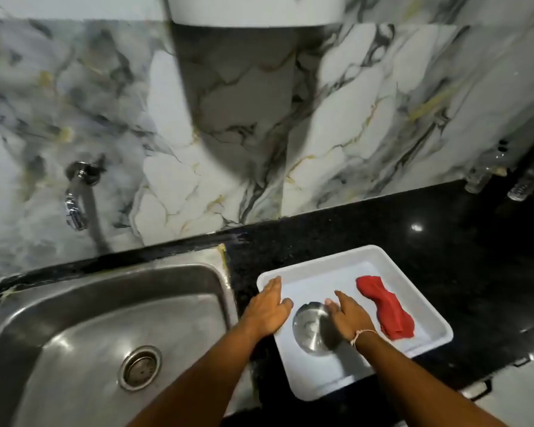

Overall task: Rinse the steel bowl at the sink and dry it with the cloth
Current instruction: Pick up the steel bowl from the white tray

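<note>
Both hands open and empty over the white tray (429,322), steel bowl (313,329) between them, right hand (349,317) nearer than left hand (267,308).

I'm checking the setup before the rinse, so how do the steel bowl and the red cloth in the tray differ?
The steel bowl is round, shiny and rigid; the red cloth is a soft, matte, crumpled elongated bundle. The bowl sits left of centre between the left hand and the right hand; the cloth lies toward the right side, with neither hand on it. Both rest inside the white tray.
</note>
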Demonstrator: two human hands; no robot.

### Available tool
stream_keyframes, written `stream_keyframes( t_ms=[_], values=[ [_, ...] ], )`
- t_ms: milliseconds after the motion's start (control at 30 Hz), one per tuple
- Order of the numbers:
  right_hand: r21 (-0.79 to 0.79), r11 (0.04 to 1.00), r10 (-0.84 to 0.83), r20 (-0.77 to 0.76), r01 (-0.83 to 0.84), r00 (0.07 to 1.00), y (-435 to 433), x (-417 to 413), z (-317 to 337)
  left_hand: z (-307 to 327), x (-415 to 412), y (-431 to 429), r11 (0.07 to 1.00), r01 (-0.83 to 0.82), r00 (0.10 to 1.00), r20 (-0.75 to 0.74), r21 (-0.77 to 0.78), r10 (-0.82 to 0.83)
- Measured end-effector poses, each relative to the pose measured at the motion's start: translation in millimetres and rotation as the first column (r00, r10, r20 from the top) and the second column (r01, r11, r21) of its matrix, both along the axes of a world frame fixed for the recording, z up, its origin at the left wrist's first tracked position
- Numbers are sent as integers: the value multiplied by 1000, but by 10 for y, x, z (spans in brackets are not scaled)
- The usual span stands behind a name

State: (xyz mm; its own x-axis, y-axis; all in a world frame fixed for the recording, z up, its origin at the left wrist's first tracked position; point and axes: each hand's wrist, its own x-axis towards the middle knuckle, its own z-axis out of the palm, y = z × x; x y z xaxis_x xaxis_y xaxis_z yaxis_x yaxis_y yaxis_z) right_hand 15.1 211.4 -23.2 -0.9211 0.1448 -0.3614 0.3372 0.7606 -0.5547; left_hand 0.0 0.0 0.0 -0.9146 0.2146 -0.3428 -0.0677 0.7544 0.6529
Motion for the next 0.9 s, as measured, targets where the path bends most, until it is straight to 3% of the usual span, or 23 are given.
stream_keyframes(
  t_ms=[100, 267, 400, 567, 667, 767, 900],
  values=[
    [-2, 997, -72, 71, 73, 995, 136, -41, -183, -178, -53, 312, 971, -205, 963, 204, 122, 177],
    [-51, 992, -106, 162, 115, 981, 190, -48, -338, -417, -118, 627, 885, -418, 836, 467, 203, 287],
    [-102, 983, -129, 215, 154, 968, 177, -96, -424, -502, -117, 724, 833, -528, 781, 479, 164, 401],
    [-246, 903, -264, 328, 352, 907, 131, -162, -447, -467, -110, 738, 773, -605, 732, 516, 191, 446],
    [-356, 783, -392, 355, 510, 849, 115, -165, -392, -367, -123, 674, 745, -627, 725, 520, 227, 452],
    [-498, 563, -505, 425, 660, 751, 83, -124, -274, -192, -207, 555, 701, -643, 732, 515, 308, 445],
    [-685, 338, -417, 506, 646, 755, -82, -104, -4, 164, -321, 255, 696, -617, 767, 480, 367, 427]
  ],
)
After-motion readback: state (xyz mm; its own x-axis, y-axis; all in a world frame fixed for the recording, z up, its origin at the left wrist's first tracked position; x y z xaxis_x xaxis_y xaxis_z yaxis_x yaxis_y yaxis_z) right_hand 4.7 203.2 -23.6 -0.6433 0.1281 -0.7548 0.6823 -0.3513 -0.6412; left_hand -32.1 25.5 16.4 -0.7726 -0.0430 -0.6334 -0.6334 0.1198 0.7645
